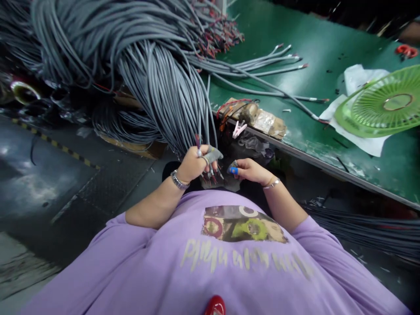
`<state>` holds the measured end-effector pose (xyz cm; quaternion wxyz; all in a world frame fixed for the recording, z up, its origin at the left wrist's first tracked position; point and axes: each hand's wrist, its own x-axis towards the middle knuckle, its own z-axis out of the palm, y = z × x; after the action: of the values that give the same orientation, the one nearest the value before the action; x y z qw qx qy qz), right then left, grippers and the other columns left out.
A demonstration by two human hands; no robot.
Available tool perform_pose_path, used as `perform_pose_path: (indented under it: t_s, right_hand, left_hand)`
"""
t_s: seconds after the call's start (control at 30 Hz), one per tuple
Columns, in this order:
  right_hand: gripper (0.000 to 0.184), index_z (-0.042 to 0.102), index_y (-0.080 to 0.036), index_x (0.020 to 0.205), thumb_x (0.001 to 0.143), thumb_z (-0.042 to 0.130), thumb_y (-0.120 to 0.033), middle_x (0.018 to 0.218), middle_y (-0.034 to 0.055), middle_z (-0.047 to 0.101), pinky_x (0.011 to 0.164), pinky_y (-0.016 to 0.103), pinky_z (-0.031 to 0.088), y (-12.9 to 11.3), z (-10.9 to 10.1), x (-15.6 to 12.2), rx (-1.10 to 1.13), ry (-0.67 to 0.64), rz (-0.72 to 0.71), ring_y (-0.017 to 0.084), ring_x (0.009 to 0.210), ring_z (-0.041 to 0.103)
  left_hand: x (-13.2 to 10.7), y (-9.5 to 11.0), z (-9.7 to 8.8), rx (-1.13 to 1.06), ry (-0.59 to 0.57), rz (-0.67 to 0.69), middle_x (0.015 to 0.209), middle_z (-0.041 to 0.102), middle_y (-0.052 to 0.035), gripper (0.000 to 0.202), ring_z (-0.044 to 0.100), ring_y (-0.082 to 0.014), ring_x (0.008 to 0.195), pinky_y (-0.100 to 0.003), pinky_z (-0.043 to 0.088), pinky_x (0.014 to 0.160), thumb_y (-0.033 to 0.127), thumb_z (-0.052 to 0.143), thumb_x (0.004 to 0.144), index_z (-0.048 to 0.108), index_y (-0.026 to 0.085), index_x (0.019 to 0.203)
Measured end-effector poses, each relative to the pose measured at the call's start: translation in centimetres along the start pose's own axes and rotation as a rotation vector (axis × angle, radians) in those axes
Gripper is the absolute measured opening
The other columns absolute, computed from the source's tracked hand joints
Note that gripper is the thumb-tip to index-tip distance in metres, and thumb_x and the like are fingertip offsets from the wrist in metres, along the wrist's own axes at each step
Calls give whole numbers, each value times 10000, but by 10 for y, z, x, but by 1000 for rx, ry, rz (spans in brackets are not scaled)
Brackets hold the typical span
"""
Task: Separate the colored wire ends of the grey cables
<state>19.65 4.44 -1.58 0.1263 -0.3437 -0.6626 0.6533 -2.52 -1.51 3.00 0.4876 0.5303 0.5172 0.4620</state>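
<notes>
My left hand [202, 161] is closed around the end of a grey cable, with a thumb covering of grey material on it. Coloured wire ends [197, 141] stick up above that fist. A thick bundle of grey cables [170, 96] hangs off the bench just beyond it, and stripped cable ends [211, 176] show below the fingers. A short gap to the right, my right hand [246, 170] is closed in a pinch, blue tape round one finger. Whatever sits between its fingertips, if anything, is too small to make out.
A green bench [315, 39] runs along the right, carrying several loose cables [262, 65] and a green fan [387, 103] on white paper [374, 142]. At its edge are a taped bundle [269, 124] and a pink clip [239, 129]. Red-handled scissors [406, 51] lie far right.
</notes>
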Motion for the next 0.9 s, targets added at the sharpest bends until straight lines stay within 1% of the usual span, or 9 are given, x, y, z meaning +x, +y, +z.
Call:
perform_pose_path:
  t_s: [0.07, 0.13, 0.23, 0.3, 0.4, 0.5, 0.67, 0.77, 0.9]
  right_hand:
    - [323, 662, -147, 808, 782, 716, -464, 617, -13, 598, 501, 199, 450, -20, 1, -9, 7, 136, -142, 83, 527, 522]
    - [293, 670, -167, 945, 800, 715, -418, 674, -10, 607, 522, 208, 445, -37, 6, -16, 27, 237, -289, 95, 568, 523]
    - [409, 602, -203, 1184, 825, 699, -375, 766, 0, 634, 594, 239, 473, -56, 20, -22, 51, 248, -431, 119, 637, 560]
    - [334, 629, -194, 1133, 847, 673, -362, 794, 21, 652, 648, 267, 495, -63, 27, -21, -31, 267, -473, 139, 678, 586]
    - [159, 684, -174, 881, 857, 649, -327, 803, 50, 679, 698, 291, 498, -68, 31, -17, -191, 352, -548, 162, 721, 612]
    - [161, 686, -178, 811, 844, 654, -332, 785, 47, 685, 710, 299, 503, -66, 27, -13, -172, 350, -523, 174, 736, 625]
    - [290, 656, -178, 790, 737, 745, -449, 699, 4, 632, 595, 263, 478, -55, 22, -7, 206, 393, -336, 128, 616, 552]
    - [356, 623, -177, 755, 662, 792, -475, 623, -31, 558, 491, 229, 399, -51, 24, -6, 353, 449, -226, 94, 528, 462]
    - [363, 614, -172, 710, 623, 824, -454, 611, -33, 553, 527, 239, 406, -52, 24, -13, 338, 459, -184, 95, 545, 460]
  left_hand:
    - [6, 1, 6, 79, -79, -50, 547, 657, -28, 327, 478, -75, 388, -200, 370, 400, 416, 668, 800, 645, 143, 621]
    - [10, -1, 11, 146, -130, -67, 535, 636, -16, 305, 481, -83, 401, -205, 374, 416, 386, 643, 810, 629, 148, 621]
    - [14, -8, 17, 258, -186, -22, 532, 614, 1, 253, 512, -103, 455, -214, 385, 462, 318, 605, 813, 605, 160, 616]
    - [14, -14, 17, 355, -241, 45, 567, 630, -6, 213, 550, -122, 526, -228, 417, 529, 254, 588, 795, 606, 160, 605]
    - [14, -16, 14, 499, -318, 79, 609, 652, -10, 196, 593, -146, 597, -251, 449, 602, 179, 550, 784, 624, 163, 604]
    - [8, -8, 10, 431, -295, 145, 713, 678, -3, 109, 624, -170, 709, -272, 488, 694, 247, 614, 798, 677, 172, 750]
    - [-1, 6, 14, 224, -203, 77, 844, 706, -30, 194, 641, -177, 767, -286, 514, 723, 354, 614, 850, 671, 188, 933]
    - [-1, 7, 20, 245, -158, 3, 698, 663, -13, 221, 598, -149, 607, -266, 484, 602, 387, 559, 880, 638, 185, 840]
    - [3, 19, 25, 556, -255, 111, 623, 611, 0, 215, 537, -139, 577, -258, 395, 573, 328, 548, 861, 591, 197, 696]
